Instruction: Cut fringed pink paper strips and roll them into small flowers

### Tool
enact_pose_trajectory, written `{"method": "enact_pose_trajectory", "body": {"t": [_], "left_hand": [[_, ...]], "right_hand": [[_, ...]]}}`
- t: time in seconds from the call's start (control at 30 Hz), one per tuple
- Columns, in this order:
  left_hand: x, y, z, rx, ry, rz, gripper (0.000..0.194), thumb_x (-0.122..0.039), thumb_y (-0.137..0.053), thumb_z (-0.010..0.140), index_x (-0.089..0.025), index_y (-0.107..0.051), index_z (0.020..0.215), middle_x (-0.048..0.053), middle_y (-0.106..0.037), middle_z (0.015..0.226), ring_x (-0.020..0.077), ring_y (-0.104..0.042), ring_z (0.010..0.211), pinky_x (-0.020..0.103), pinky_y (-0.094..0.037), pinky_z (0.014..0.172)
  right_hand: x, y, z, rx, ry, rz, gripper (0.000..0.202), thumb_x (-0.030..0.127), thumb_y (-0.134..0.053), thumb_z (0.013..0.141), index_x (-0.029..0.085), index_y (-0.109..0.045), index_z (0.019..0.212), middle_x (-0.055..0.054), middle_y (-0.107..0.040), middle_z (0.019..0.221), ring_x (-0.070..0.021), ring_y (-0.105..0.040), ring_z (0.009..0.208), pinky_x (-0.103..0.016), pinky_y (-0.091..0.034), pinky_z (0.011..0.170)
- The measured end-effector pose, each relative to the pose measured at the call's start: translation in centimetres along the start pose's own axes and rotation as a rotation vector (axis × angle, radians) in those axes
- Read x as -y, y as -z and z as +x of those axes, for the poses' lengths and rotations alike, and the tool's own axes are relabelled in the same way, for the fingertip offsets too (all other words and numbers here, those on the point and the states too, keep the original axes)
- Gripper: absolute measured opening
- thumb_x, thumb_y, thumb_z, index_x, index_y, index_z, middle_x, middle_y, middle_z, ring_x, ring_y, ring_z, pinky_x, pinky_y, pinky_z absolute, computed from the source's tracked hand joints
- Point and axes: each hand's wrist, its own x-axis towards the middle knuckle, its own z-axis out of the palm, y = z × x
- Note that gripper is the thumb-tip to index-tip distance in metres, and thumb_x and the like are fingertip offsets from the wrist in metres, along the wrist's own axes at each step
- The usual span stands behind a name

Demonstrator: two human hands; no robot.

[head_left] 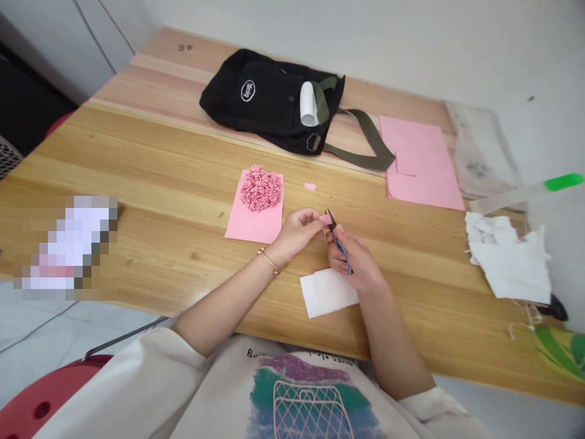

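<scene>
Wooden table [159, 183] | black bag [269, 91], white roll [308, 106] atop | left hand [298, 233] pinching pink slip [324, 219] | right hand [355, 257] gripping scissors [337, 241]

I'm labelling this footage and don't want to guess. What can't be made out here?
Head view: most of the handles of the scissors, hidden by the right hand.
Head view: the right end of the white paper, behind that hand and wrist.
Head view: details of the pixelated object, blurred out.
Head view: the rest of the green-yellow item, cut off by the right edge.
</scene>
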Motion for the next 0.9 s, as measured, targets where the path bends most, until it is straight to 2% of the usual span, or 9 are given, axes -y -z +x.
{"method": "enact_pose_trajectory", "body": {"t": [0.23,0.9], "left_hand": [[-0.09,0.01,0.04,0.004,-0.01,-0.007,0.019,-0.024,-0.062,0.072,-0.015,-0.053,0.058,-0.003,-0.057,0.053,0.008,-0.051,0.055,0.022,-0.037,0.061],[-0.05,0.09,0.0,0.003,0.004,-0.01,0.019,-0.026,-0.063,0.07,-0.015,-0.054,0.058,-0.003,-0.056,0.055,0.0088,-0.05,0.057,0.024,-0.036,0.062]], "right_hand": [[-0.11,0.05,0.05,-0.002,-0.012,0.005,0.042,0.056,-0.067,0.067,0.019,-0.048,0.068,0.012,-0.031,0.038,-0.0008,-0.02,0.028,-0.019,-0.009,0.032],[-0.07,-0.11,0.03,0.024,-0.016,0.05,0.041,0.053,-0.071,0.064,0.018,-0.048,0.066,0.012,-0.032,0.039,-0.0003,-0.02,0.029,-0.019,-0.009,0.032]]}}
